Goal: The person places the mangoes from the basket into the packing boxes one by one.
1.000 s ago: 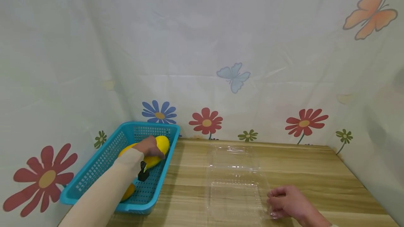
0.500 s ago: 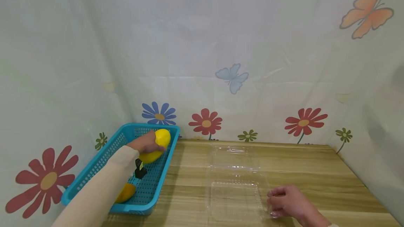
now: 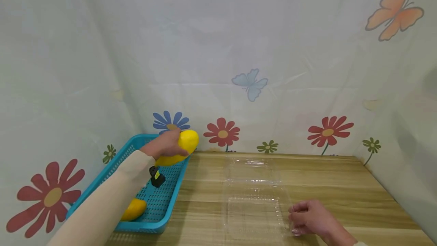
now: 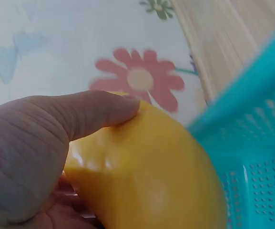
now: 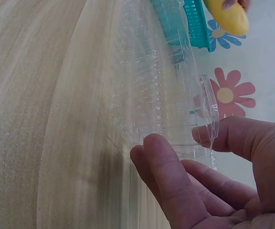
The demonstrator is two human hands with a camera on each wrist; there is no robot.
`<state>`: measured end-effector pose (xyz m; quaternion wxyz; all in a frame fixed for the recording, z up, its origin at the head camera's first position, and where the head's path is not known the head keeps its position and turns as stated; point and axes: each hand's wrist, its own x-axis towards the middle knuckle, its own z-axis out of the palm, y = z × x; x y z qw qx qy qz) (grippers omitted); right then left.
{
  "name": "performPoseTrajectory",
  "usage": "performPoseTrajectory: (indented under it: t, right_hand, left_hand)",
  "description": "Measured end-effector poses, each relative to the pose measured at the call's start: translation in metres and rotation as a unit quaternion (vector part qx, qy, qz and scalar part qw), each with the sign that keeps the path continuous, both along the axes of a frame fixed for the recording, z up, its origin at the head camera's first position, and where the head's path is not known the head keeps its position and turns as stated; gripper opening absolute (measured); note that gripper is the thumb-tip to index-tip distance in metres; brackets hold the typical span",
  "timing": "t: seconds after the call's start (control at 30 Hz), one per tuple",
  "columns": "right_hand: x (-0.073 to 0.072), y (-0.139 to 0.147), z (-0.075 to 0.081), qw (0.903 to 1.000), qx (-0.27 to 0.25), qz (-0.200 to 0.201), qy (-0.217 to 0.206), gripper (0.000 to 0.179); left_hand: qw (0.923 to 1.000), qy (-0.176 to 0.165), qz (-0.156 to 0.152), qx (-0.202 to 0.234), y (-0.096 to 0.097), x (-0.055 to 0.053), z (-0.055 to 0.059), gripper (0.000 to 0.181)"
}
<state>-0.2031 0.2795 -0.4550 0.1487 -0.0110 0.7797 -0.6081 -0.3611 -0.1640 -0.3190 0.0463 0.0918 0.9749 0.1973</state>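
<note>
A yellow mango (image 3: 188,142) is gripped in my left hand (image 3: 168,143), raised over the far right end of the blue basket (image 3: 160,227). In the left wrist view the thumb lies across the top of the mango (image 4: 161,167), and the fingers beneath are mostly hidden. Another mango (image 3: 135,210) lies in the near end of the basket, partly behind my sleeve. On the table, a clear plastic clamshell box (image 3: 253,215) stands with its lid folded back. My right hand (image 3: 315,219) pinches the box's right edge between thumb and fingers, seen closely in the right wrist view.
The wooden table (image 3: 327,177) ends at a pale curtain (image 3: 290,48) printed with flowers and butterflies, which also closes off both sides. The basket's raised rim stands between the left hand and the box. A small black camera (image 3: 157,177) is strapped under the left wrist.
My left hand has lifted the mango from inside the basket, up and to the right, to above its rim. The other mango shows more. The right hand stays at the box.
</note>
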Motion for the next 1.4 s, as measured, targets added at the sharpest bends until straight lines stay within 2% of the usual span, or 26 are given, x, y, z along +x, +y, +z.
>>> performPoseTrajectory:
  t: [0.17,0.37,0.73,1.03,1.4]
  right_hand:
    - [0.0,0.001,0.0,1.0,0.0,-0.003,0.0,0.038]
    - [0.0,0.001,0.0,1.0,-0.003,-0.005,0.002,0.04]
    - [-0.002,0.0,0.001,1.0,0.001,-0.003,-0.003,0.041]
    - [-0.002,-0.002,0.005,0.9997,0.013,-0.006,-0.018,0.04]
    - [-0.002,0.0,0.002,0.9999,0.0,-0.003,-0.013,0.04]
  left_hand:
    - [0.9985,0.026,-0.048,-0.003,0.022,0.01,0.009,0.075]
    - [0.9965,0.037,-0.074,-0.007,0.041,0.015,0.01,0.073]
    - [0.99,0.063,-0.126,0.009,0.076,0.027,0.005,0.078]
    - [0.9806,0.089,-0.175,0.001,0.1,0.033,-0.004,0.083]
    - [0.9771,0.086,-0.193,-0.021,0.122,0.044,-0.015,0.076]
